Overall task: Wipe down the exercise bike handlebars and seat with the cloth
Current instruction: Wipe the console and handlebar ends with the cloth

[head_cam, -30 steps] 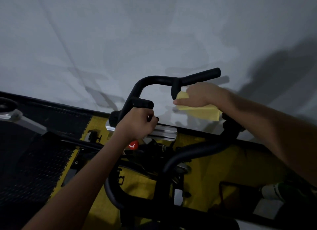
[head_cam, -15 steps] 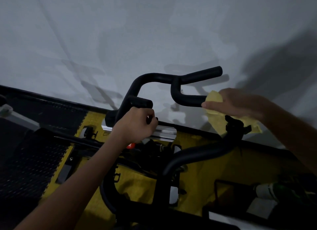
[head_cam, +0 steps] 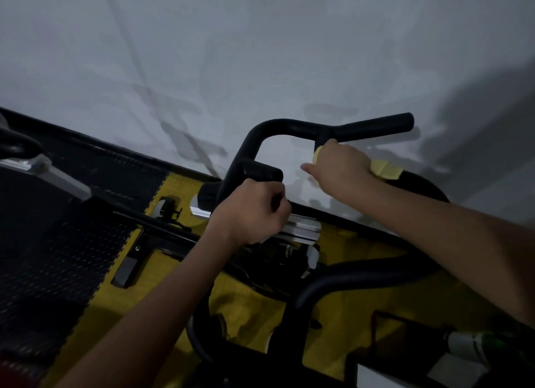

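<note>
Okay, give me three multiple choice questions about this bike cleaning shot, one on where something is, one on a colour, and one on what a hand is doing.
1. Where is the cloth?
A. on the floor mat
B. under the right hand on the handlebar
C. draped over the left forearm

2. What colour is the cloth?
A. yellow
B. blue
C. white

3. What is the left hand doing?
A. hanging open at the side
B. gripping part of the handlebar
C. holding a spray bottle

Answers:
1 B, the right hand presses the cloth against the black handlebar just below where its bars join.
2 A, a yellow corner sticks out behind the right wrist.
3 B, its fingers are curled round the lower left part of the handlebar, beside the short stub grip.
</note>
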Demonstrator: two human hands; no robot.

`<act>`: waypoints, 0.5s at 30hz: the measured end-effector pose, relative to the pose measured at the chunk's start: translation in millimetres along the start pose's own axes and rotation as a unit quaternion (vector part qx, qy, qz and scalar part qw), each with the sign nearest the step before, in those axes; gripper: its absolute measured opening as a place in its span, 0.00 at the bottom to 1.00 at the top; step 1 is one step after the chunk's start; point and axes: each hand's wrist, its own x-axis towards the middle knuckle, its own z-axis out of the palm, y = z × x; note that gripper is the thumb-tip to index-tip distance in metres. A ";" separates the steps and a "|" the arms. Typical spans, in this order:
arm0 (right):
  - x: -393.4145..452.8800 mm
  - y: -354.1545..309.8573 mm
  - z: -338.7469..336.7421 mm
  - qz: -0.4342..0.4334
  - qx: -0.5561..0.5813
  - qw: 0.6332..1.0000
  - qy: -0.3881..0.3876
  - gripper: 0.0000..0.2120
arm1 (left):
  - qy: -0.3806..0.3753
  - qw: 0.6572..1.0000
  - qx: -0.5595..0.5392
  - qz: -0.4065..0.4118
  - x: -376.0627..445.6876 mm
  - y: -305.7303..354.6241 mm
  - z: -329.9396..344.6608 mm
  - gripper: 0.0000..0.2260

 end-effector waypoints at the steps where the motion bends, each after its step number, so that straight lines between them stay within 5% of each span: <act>1: 5.6 -8.8 2.2 0.036 0.033 0.999 0.002 0.34 | 0.003 1.000 0.004 -0.003 -0.9 0.2 0.5 0.13; 10: 54.0 -29.0 -2.8 0.202 0.266 0.941 -0.052 0.36 | -0.014 0.999 0.009 -0.048 0.9 3.4 -1.4 0.15; 15: 51.2 -24.1 1.1 0.161 0.183 0.969 -0.045 0.35 | -0.045 0.997 0.000 -0.061 4.8 4.1 -4.6 0.14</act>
